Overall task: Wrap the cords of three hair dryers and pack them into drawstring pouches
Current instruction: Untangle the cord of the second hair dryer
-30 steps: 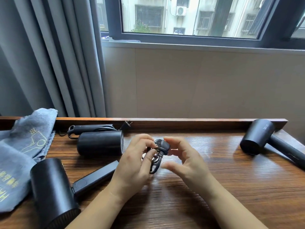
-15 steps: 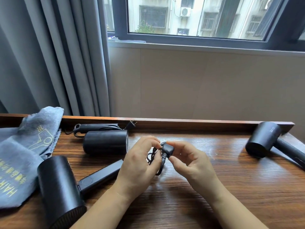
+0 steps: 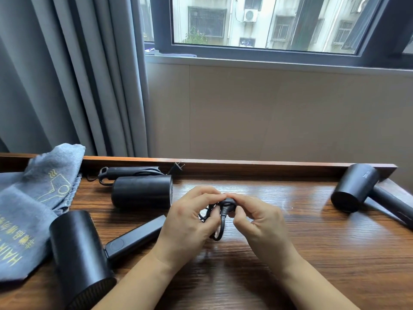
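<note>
Dryers (image 3: 143, 192) flank both hands, left hand (image 3: 187, 224) and right hand (image 3: 261, 222) pinching the coiled cord (image 3: 221, 220).

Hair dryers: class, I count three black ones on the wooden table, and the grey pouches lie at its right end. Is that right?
Not quite. The head view shows three black hair dryers on the wooden table, but the grey pouches lie at its left end, not its right.

Soft daylight enters through the window (image 3: 266, 23), laying pale glare on the table (image 3: 290, 198) and faint shadows; straight edges bow outward, and focus stays sharp.
</note>
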Demonstrator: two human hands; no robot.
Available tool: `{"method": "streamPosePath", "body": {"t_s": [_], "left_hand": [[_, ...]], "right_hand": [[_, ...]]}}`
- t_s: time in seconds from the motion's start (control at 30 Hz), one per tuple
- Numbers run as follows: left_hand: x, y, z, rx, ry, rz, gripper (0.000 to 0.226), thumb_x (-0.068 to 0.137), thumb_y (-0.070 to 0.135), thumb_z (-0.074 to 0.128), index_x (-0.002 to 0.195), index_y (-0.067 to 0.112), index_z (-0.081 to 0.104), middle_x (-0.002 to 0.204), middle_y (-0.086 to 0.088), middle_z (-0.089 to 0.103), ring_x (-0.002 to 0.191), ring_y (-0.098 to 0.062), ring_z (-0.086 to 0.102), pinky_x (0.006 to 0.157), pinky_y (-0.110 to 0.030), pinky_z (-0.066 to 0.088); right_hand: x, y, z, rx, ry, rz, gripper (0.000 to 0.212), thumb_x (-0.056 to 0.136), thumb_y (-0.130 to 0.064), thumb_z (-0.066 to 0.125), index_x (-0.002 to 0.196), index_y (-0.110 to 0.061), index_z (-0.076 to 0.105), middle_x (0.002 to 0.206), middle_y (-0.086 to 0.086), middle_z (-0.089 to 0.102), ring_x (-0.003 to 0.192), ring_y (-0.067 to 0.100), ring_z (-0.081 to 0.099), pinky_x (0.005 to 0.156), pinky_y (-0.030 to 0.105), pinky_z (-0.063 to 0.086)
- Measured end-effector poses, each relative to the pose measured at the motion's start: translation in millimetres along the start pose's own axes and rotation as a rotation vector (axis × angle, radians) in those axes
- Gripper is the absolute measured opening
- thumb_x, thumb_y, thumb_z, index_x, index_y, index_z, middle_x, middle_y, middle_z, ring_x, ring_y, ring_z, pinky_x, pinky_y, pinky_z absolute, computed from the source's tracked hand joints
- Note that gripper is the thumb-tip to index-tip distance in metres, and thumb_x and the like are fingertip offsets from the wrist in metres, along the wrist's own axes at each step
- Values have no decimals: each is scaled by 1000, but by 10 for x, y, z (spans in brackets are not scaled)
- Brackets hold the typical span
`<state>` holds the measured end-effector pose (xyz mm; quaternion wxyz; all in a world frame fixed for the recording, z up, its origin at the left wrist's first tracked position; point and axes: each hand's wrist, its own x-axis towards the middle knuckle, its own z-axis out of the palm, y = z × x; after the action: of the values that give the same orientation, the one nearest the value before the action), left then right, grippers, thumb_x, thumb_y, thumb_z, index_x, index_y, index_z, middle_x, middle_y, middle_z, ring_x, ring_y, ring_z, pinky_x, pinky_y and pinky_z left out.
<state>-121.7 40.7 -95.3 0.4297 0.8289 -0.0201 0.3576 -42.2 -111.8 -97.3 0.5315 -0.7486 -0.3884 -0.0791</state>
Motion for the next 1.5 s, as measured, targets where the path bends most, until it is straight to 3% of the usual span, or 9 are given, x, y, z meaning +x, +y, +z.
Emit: {"method": "streamPosePath", "body": {"t_s": [0.27, 0.47, 0.6, 0.87, 1.0, 1.13, 1.3, 1.43, 1.5], "left_hand": [[8, 8, -32, -18, -50, -23, 20, 87, 5, 66, 103, 16, 73, 108, 10, 68, 107, -11, 65, 92, -21, 50], [9, -9, -33, 25, -41, 3, 16, 91, 10, 64, 104, 15, 73, 112, 8, 64, 109, -11, 62, 89, -16, 48], [13, -40, -35, 42, -10, -23, 16, 91, 6, 68, 103, 14, 74, 113, 4, 60, 108, -11, 61, 86, -15, 48], [40, -53, -56, -8, 88, -157, 18, 91, 5, 66, 99, 21, 70, 110, 9, 64, 106, -7, 61, 85, -11, 46], [44, -60, -65, -123, 102, -265, 23, 93, 6, 65, 100, 28, 69, 104, 10, 68, 102, -7, 63, 86, -15, 50], [50, -55, -57, -246, 58, -371, 28, 96, 8, 60, 113, 30, 68, 106, 11, 72, 104, -7, 66, 92, -22, 51], [37, -25, -62, -295, 21, -376, 30, 99, 8, 56, 117, 29, 67, 110, 8, 71, 107, -8, 65, 87, -14, 48], [17, -45, -69, -176, -17, -327, 27, 93, 21, 61, 116, 34, 66, 99, -1, 67, 88, -18, 63, 79, -25, 55], [7, -29, -68, -75, -58, -262, 31, 87, 25, 62, 117, 32, 65, 103, 9, 63, 94, -5, 61, 84, -20, 50]], "right_hand": [[25, 19, -23, 420, -69, 201, 32, 92, 13, 57, 103, -12, 72, 94, 1, 77, 90, 13, 73, 82, 20, 53], [76, -1, -43, 679, -40, 484, 20, 99, -17, 56, 118, -16, 58, 103, 17, 71, 88, 35, 71, 73, 34, 58], [87, 5, -71, 744, -161, 575, 49, 85, -52, 65, 123, -22, 56, 99, 14, 69, 65, 26, 61, 57, 33, 51], [128, 15, -295, 679, -386, 527, 30, 81, -11, 53, 111, -10, 58, 70, 7, 54, 45, 7, 29, 45, 20, 29], [205, 60, -295, 629, -28, 643, 13, 78, -6, 50, 81, -19, 52, 68, 5, 44, 48, 11, 30, 42, 22, 31], [255, 99, -332, 761, 342, 713, 22, 94, 0, 46, 78, -15, 50, 62, 1, 49, 44, 9, 44, 47, 24, 49], [277, 123, -364, 1079, 452, 841, 19, 97, -12, 47, 79, -16, 47, 64, 1, 48, 40, 6, 38, 34, 16, 34], [322, 192, -458, 1377, 564, 876, 23, 98, -17, 52, 75, -17, 47, 64, -2, 50, 41, 1, 45, 38, 9, 41], [344, 183, -509, 1458, 653, 838, 23, 96, -21, 59, 76, -16, 49, 64, -3, 52, 43, 1, 51, 42, 9, 45]]}}
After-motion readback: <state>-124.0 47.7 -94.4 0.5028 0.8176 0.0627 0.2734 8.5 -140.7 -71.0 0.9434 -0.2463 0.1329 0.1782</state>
